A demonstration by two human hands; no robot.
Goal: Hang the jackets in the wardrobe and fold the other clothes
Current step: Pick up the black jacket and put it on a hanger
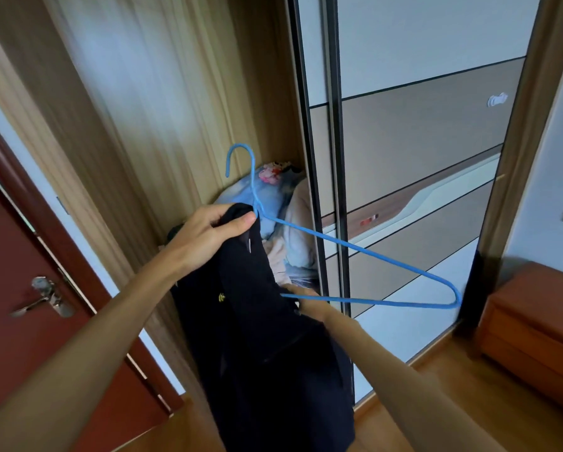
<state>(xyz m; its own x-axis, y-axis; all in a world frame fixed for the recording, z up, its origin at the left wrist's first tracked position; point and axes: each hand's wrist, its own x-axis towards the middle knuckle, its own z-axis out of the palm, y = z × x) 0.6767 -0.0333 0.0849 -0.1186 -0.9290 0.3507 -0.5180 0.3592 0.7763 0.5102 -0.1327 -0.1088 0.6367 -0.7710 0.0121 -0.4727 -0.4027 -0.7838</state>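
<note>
My left hand point(208, 236) pinches the soft, dark navy jacket point(263, 347) at the neck of a thin blue wire hanger point(364, 252), before the open wood-grain wardrobe point(162, 102). My right hand point(309, 306) meets the hanger's bottom bar, half hidden by cloth; I cannot tell its grip.

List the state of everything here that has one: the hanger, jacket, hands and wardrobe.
blue hanger: held in the air, tilted, one end inside the jacket, hook on no rail.
dark jacket: draped down from the left hand, half on the hanger.
left hand: fingers pinch the jacket's top at the hanger's neck.
right hand: mostly hidden behind the jacket; grip unclear.
wardrobe: open, clothes piled inside.
</note>
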